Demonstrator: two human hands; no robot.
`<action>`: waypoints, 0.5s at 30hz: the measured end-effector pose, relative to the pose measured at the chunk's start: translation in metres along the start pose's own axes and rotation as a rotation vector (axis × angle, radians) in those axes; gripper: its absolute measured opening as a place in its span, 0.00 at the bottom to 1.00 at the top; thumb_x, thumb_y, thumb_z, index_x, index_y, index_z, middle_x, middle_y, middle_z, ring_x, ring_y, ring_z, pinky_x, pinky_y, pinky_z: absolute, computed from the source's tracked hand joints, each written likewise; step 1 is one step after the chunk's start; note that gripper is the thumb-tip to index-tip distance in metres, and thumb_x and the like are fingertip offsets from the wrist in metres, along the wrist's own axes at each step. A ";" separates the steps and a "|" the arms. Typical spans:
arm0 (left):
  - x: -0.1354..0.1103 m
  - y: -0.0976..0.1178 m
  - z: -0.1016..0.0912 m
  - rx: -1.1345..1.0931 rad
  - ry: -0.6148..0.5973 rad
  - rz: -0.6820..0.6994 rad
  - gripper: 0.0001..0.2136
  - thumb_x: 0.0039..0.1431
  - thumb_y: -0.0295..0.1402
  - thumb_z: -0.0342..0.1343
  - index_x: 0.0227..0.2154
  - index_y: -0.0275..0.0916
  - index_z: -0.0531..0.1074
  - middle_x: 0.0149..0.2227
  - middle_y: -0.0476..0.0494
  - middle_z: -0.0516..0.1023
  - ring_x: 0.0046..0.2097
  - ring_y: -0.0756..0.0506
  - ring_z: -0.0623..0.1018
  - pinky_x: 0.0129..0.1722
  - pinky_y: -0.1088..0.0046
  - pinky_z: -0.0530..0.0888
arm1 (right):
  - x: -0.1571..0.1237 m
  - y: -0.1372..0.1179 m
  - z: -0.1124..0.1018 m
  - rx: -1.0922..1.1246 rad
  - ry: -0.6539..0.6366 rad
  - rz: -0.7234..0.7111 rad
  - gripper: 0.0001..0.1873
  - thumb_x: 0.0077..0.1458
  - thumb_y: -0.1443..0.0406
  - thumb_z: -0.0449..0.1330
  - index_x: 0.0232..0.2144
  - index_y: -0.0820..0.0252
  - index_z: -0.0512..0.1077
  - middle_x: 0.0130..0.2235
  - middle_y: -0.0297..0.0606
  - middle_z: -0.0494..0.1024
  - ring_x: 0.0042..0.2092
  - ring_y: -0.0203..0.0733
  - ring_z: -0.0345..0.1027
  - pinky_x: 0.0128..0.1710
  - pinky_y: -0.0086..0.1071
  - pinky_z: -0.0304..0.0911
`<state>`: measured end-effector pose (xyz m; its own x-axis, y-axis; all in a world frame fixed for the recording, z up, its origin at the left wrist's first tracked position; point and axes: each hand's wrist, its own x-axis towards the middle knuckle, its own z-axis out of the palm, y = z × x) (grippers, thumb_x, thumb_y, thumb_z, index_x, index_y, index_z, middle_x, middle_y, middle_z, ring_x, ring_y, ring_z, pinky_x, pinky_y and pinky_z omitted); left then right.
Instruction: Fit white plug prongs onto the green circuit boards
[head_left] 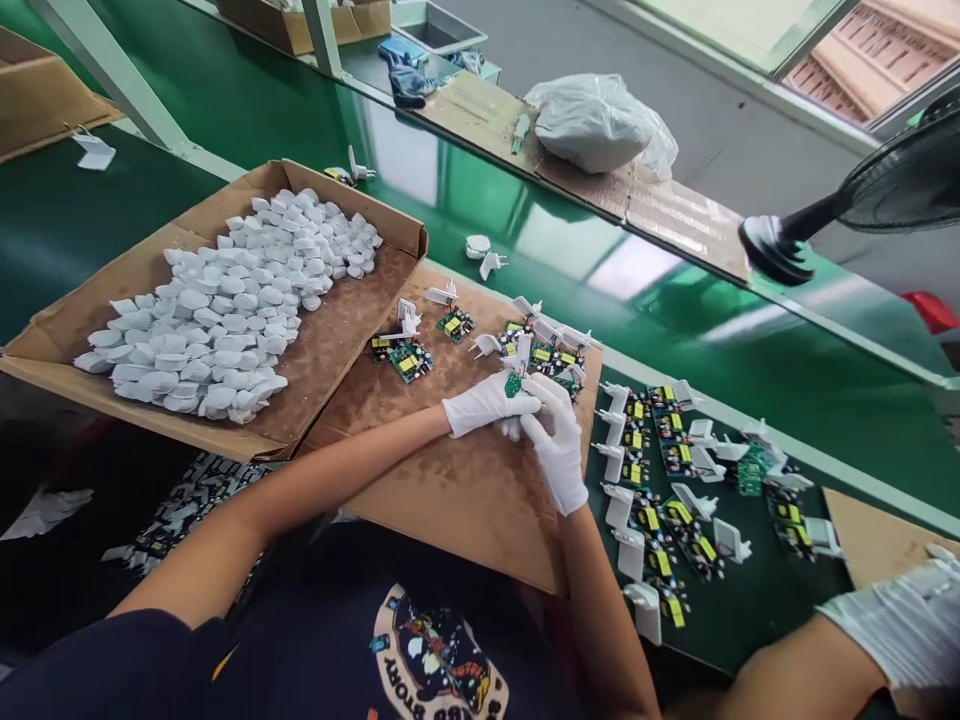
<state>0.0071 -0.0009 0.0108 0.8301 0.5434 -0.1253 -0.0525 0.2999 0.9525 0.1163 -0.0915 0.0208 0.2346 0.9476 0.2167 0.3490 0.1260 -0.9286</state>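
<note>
Both your gloved hands meet over the brown cardboard sheet (465, 490), just in front of the scattered boards. Your left hand (487, 405) and right hand (559, 450) are closed together around one small green circuit board (513, 384), which pokes up between the fingertips with a bit of white plastic against it — how each finger grips is hidden by the gloves.

That board looks light and stiff, and I'd judge it fragile: thin laminate with small parts standing on its face. Take it by the bare edges, not across the yellow components, and don't flex it. Cotton gloves slide a little on smooth plastic, so pinch firmly.

More boards with white plug pieces (409, 355) lie just beyond your hands, and rows of them (660, 500) sit on the green surface to your right. The cardboard tray (330, 340) on your left holds a heap of white shells (232, 310) — light, hard, apt to skid.

Another person's gloved hand (907, 620) shows at the lower right.

Readable writing is scarce: the print on your shirt (435, 660) shows "STORY", the rest cut off. Nothing on the boards is legible.
</note>
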 end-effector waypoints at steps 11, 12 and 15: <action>-0.004 -0.001 -0.002 0.157 0.335 0.103 0.08 0.53 0.35 0.53 0.30 0.34 0.63 0.24 0.52 0.68 0.21 0.55 0.67 0.22 0.80 0.65 | 0.003 0.002 -0.009 0.262 0.112 0.383 0.18 0.55 0.55 0.53 0.40 0.61 0.72 0.25 0.31 0.71 0.25 0.31 0.60 0.25 0.27 0.57; -0.004 -0.003 0.000 0.179 0.348 0.140 0.08 0.53 0.35 0.52 0.30 0.34 0.64 0.25 0.50 0.69 0.23 0.55 0.68 0.25 0.79 0.67 | 0.002 0.001 -0.004 0.193 0.067 0.378 0.19 0.55 0.54 0.54 0.42 0.61 0.70 0.25 0.31 0.71 0.25 0.31 0.60 0.25 0.26 0.56; -0.006 -0.007 0.003 0.267 0.375 0.190 0.10 0.54 0.37 0.51 0.32 0.33 0.65 0.28 0.47 0.71 0.29 0.52 0.70 0.31 0.78 0.68 | -0.003 0.002 0.008 0.070 -0.027 0.333 0.22 0.53 0.51 0.55 0.44 0.60 0.68 0.29 0.32 0.71 0.26 0.32 0.60 0.26 0.27 0.58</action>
<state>0.0037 -0.0090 0.0053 0.5602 0.8282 0.0126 0.0017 -0.0163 0.9999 0.1086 -0.0916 0.0156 0.3005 0.9475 -0.1096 0.1937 -0.1732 -0.9656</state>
